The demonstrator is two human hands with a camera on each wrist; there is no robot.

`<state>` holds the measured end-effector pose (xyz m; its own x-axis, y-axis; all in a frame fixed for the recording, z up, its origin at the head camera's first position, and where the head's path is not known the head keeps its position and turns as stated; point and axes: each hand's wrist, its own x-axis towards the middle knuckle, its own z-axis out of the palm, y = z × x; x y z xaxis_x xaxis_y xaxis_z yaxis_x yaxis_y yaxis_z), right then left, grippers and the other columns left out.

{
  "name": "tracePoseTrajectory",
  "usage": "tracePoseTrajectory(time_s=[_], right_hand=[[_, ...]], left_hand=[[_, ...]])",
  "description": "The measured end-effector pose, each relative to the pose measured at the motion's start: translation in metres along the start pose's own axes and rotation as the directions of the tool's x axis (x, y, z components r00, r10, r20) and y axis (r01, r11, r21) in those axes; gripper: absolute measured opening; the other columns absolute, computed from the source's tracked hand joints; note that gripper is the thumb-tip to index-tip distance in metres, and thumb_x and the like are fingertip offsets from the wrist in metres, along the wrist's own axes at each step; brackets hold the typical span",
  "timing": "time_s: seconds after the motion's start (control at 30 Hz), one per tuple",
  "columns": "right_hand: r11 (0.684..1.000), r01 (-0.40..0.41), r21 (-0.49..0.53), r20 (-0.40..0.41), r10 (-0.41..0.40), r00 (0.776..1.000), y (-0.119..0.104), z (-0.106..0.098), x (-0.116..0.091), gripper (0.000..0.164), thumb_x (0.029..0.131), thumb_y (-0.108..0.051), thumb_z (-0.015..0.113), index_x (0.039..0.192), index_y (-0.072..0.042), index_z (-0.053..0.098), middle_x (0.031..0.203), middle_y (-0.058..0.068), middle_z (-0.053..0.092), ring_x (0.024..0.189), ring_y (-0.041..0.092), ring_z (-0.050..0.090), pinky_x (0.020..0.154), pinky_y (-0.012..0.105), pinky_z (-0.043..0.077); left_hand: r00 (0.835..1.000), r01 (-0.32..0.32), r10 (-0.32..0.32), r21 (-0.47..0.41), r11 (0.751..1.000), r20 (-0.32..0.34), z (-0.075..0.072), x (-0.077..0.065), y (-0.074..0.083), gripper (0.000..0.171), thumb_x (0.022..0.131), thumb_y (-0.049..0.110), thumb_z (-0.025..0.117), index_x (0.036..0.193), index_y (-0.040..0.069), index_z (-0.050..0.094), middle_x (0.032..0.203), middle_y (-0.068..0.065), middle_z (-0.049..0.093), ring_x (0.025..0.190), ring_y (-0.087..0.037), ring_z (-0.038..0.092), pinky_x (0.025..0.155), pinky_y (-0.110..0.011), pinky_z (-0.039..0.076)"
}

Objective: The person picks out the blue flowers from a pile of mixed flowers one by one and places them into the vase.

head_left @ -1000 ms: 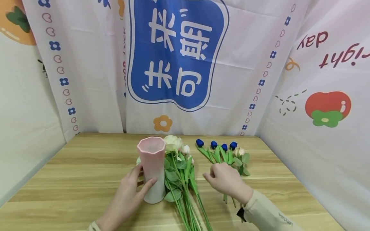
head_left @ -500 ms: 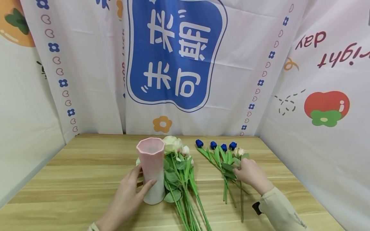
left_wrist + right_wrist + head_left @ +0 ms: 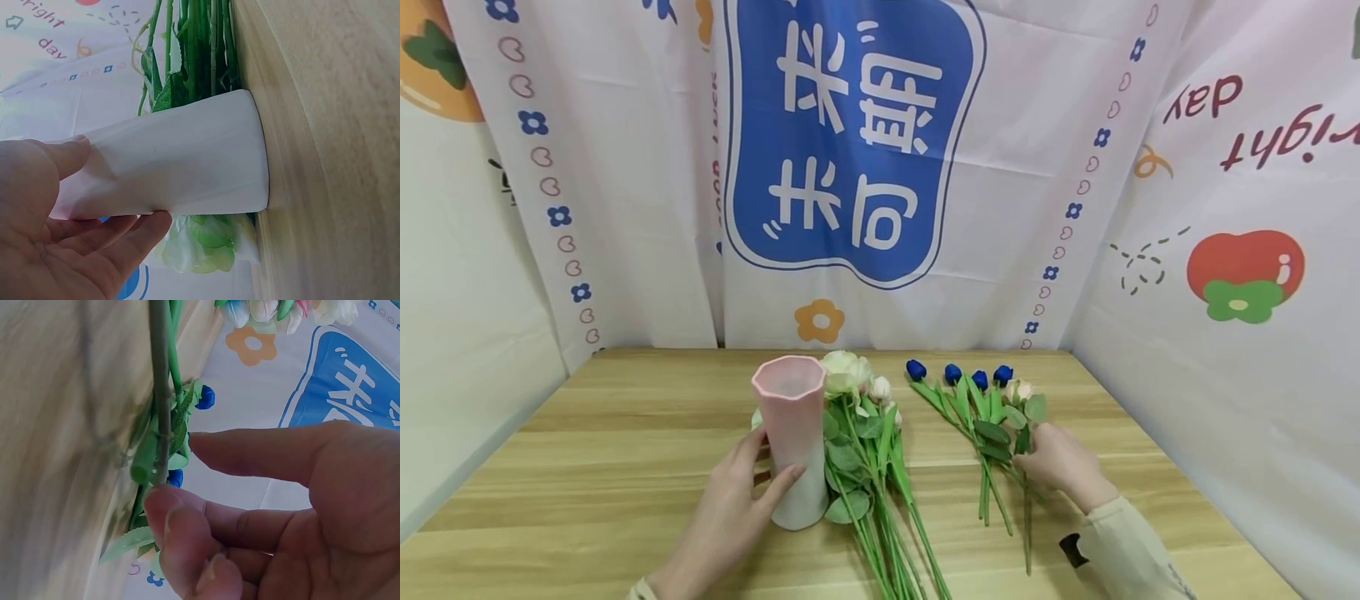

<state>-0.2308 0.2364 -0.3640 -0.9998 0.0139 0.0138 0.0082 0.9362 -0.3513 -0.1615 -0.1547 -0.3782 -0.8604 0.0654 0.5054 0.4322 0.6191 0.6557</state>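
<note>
A pink-to-white vase with a faceted rim stands upright on the wooden table. My left hand grips its side, thumb in front and fingers round the far side; the left wrist view shows the vase between thumb and fingers. At the right, my right hand is at the stem of a pale peach rose. In the right wrist view its thumb and fingers are parted, with the fingertips right at the brown stem. Several blue tulips lie beside the rose, their stems overlapping it.
A bunch of white flowers with long green stems lies just right of the vase. Printed cloth walls enclose the wooden table at the back and sides.
My right hand has moved right from over the blue tulips to the rose, then slightly down along its stem. The left hand stays on the vase.
</note>
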Motion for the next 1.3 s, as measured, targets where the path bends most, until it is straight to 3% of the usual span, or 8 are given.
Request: tracePoseTrajectory(time_s=[0.33,0.6,0.83,1.3], right_hand=[[1.000,0.022,0.018,0.033,-0.022,0.999,-0.0010,0.0092,-0.0047,0.027,0.076,-0.020,0.067,0.060,-0.010,0.047,0.053,0.002,0.046,0.042,0.012,0.041,0.034,0.020,0.032],[1.000,0.024,-0.011,0.027,-0.024,0.999,-0.0005,0.0103,0.0017,0.028,0.074,-0.017,0.064,0.054,-0.012,0.045,0.048,-0.001,0.042,0.040,0.011,0.039,0.033,0.019,0.027],[0.999,0.033,-0.017,0.014,-0.033,0.999,0.0065,0.0077,0.0029,0.029,0.073,-0.013,0.060,0.052,-0.014,0.041,0.048,-0.002,0.038,0.042,0.012,0.039,0.034,0.021,0.030],[1.000,-0.002,-0.007,0.019,0.002,1.000,0.0070,0.0080,0.0022,0.027,0.077,-0.017,0.059,0.056,-0.013,0.042,0.051,0.000,0.041,0.045,0.014,0.042,0.036,0.024,0.033]], left_hand=[[1.000,0.017,-0.017,0.009,1.000,0.013,-0.0034,-0.0046,-0.0021,0.063,0.083,0.038,0.061,0.132,0.008,0.037,0.119,-0.007,0.050,0.099,-0.018,0.054,0.074,-0.027,0.053],[1.000,-0.014,0.014,0.028,1.000,-0.015,-0.0059,-0.0037,-0.0006,0.061,0.083,0.036,0.062,0.131,0.008,0.037,0.120,-0.007,0.050,0.099,-0.018,0.054,0.073,-0.026,0.053],[0.999,-0.047,0.048,0.013,0.999,-0.009,-0.0016,0.0019,0.0004,0.062,0.082,0.033,0.064,0.132,0.007,0.037,0.118,-0.007,0.051,0.098,-0.016,0.054,0.072,-0.025,0.053],[1.000,-0.030,0.030,0.027,0.999,0.004,-0.0010,0.0007,0.0004,0.063,0.082,0.034,0.064,0.132,0.006,0.036,0.119,-0.009,0.050,0.099,-0.018,0.054,0.073,-0.024,0.053]])
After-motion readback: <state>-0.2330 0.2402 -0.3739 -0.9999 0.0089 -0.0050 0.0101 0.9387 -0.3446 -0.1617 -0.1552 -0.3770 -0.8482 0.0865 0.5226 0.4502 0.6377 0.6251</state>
